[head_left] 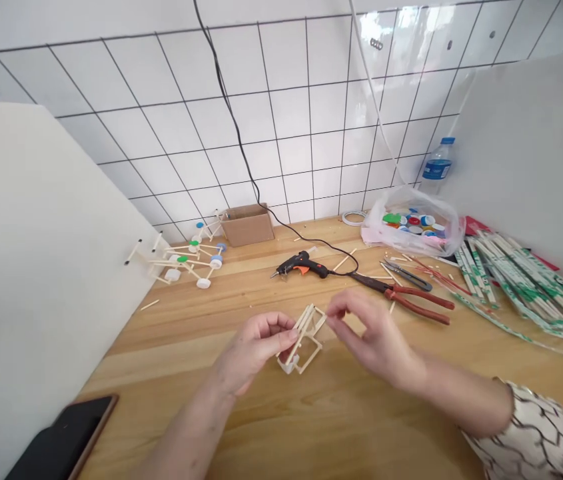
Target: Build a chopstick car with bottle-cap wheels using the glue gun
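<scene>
A small frame of thin wooden sticks [311, 340], with a white piece [288, 363] at its lower end, is held tilted above the table. My left hand [264, 343] grips it by its left side, thumb on top of the long sticks. My right hand [368, 333] is at the frame's upper right corner, thumb and forefinger drawn into a pinch. What lies between those fingertips, if anything, is too small to tell. Beyond the hands lies a black glue gun [304, 265] with an orange trigger.
Red-handled pliers [418, 300] and a utility knife [408, 275] lie right. Behind them are a bag of bottle caps [411, 223] and wrapped chopsticks [531, 280]. Finished stick frames with cap wheels [191, 257] stand left, near a cardboard box [248, 225]. A phone [64, 437] lies front left.
</scene>
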`<action>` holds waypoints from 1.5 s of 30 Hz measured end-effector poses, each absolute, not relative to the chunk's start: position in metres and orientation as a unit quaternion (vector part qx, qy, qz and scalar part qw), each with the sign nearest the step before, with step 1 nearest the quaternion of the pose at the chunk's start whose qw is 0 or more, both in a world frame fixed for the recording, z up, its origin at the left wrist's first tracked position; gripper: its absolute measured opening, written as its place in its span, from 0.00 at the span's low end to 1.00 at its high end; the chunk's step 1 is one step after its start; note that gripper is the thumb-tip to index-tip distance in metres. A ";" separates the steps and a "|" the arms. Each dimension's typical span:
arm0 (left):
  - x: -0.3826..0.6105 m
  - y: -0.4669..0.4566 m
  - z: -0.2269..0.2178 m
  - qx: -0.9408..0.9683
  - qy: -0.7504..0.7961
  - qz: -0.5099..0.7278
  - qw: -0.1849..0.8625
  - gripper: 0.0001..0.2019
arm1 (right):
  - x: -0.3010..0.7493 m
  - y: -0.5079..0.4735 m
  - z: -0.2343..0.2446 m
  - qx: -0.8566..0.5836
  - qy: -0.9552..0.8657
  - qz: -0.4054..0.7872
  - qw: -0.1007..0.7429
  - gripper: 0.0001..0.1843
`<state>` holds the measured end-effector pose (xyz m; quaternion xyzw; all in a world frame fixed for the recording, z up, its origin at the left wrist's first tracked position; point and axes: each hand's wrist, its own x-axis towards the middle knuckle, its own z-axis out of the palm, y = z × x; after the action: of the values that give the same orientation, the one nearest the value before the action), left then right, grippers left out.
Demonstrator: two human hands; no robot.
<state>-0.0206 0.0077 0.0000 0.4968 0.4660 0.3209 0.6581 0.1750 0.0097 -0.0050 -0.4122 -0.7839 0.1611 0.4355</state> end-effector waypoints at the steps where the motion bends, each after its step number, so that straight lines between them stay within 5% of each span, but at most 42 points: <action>1: -0.020 0.008 0.000 0.499 0.464 0.319 0.658 0.10 | 0.175 -0.001 -0.010 -0.392 -0.797 0.166 0.429 0.04; 15: -0.030 0.012 0.003 0.530 0.471 0.315 0.631 0.09 | 0.155 -0.028 -0.032 -0.278 -0.910 0.014 0.308 0.21; 34: -0.037 0.011 0.012 0.587 0.508 0.270 0.570 0.10 | 0.153 -0.031 -0.038 -0.266 -0.917 -0.001 0.297 0.20; 45: -0.037 0.010 0.020 0.605 0.527 0.238 0.547 0.11 | 0.155 -0.033 -0.035 -0.306 -0.840 0.273 0.354 0.09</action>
<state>-0.0370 0.0100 0.0197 0.6048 0.5272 0.2381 0.5474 0.1553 -0.0329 -0.0347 -0.3063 -0.8404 0.2726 0.3543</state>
